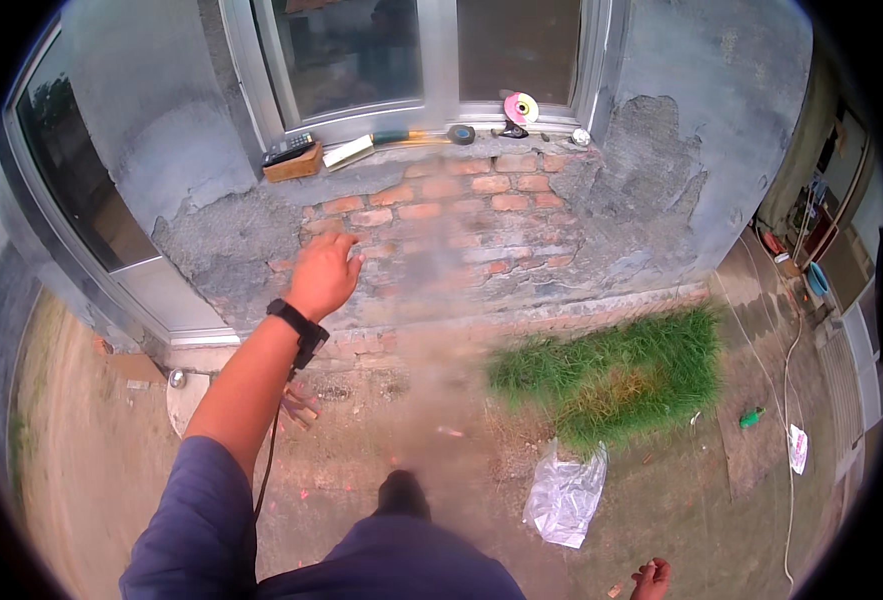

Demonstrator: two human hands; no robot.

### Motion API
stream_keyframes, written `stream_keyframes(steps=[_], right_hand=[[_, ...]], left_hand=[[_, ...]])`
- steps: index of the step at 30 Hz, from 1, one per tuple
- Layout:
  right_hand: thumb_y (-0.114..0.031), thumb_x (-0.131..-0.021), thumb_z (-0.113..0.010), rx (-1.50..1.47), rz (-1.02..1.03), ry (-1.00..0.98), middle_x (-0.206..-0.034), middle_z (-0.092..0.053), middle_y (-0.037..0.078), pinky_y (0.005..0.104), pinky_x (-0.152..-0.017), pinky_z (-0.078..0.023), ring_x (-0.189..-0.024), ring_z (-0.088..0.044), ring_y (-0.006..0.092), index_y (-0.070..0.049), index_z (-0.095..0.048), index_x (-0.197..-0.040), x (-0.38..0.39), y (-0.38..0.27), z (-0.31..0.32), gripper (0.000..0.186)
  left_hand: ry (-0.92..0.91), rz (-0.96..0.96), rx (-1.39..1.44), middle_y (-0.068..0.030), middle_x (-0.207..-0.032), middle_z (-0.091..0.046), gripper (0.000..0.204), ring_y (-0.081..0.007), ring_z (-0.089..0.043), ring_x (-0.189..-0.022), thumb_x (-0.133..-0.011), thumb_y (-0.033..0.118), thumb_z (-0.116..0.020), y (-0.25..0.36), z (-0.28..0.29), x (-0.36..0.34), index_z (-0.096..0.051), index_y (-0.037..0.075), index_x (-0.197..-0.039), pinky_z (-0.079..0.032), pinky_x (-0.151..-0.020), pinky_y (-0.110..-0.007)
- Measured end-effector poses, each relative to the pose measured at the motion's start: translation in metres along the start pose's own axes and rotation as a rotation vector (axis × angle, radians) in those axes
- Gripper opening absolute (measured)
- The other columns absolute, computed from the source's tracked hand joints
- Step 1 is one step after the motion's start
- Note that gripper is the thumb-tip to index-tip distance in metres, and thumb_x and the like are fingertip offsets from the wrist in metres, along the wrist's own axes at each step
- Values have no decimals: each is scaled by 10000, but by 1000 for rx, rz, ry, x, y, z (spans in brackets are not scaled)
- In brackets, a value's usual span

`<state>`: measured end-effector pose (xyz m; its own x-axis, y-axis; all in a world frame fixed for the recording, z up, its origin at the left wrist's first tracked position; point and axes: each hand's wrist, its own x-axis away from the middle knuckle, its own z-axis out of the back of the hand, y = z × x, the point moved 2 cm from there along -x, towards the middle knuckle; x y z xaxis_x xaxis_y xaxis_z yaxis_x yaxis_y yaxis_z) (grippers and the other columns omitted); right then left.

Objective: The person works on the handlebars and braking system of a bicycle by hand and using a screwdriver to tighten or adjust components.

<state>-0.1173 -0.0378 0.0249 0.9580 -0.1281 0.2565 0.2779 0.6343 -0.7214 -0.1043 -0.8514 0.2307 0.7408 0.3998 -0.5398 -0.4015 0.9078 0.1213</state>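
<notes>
My left hand [326, 272] reaches forward over the wall's bare brickwork [416, 212], with thumb and fingers apart and nothing seen in it. Whether it touches the bricks I cannot tell. A black watch-like band [301, 330] is on that wrist. My right hand [651, 578] hangs low at the bottom right, its fingers curled together. A tiny pale spot shows at its fingertips, too small to name. On the window sill above the bricks lie a loose brick [294, 164] with a black remote control [287, 149] on it, and a pale flat block [349, 152].
Further along the sill are a dark round roll [460, 134], a pink-and-white disc [521, 108] and a crumpled silvery ball [581, 137]. Green grass [641, 365] grows by the wall's foot. A clear plastic bag [565, 495] lies near it. A cable [788, 480] crosses the ground at right.
</notes>
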Motion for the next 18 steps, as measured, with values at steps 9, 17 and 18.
stream_keyframes(steps=[9,17,18], right_hand=[[-379,-1042,-670,284,-338,10,-1427,-643,274,497,-1099,-504,-1243,-646,421,33,-565,-1499,65,-59,-61,624],[-441,-1067,-642,156,-445,81,-1572,-530,278,471,-1187,-448,-1402,-542,408,79,-415,-1593,57,-85,-91,774],[-457,-1068,-632,227,-428,65,-1564,-540,271,465,-1181,-452,-1397,-549,398,65,-425,-1594,52,-105,-96,769]], left_hand=[[108,-153,-194,-82,-1194,-712,280,-327,-663,-1125,-929,83,-678,-96,-96,-256,-735,88,-1203,-521,-918,-487],[-61,-206,-277,-101,-1176,-678,325,-324,-655,-1105,-917,87,-698,-121,-141,-318,-713,87,-1243,-513,-916,-474],[-51,-219,-269,-108,-1177,-673,328,-326,-654,-1102,-913,85,-701,-123,-142,-321,-712,83,-1241,-513,-913,-474]])
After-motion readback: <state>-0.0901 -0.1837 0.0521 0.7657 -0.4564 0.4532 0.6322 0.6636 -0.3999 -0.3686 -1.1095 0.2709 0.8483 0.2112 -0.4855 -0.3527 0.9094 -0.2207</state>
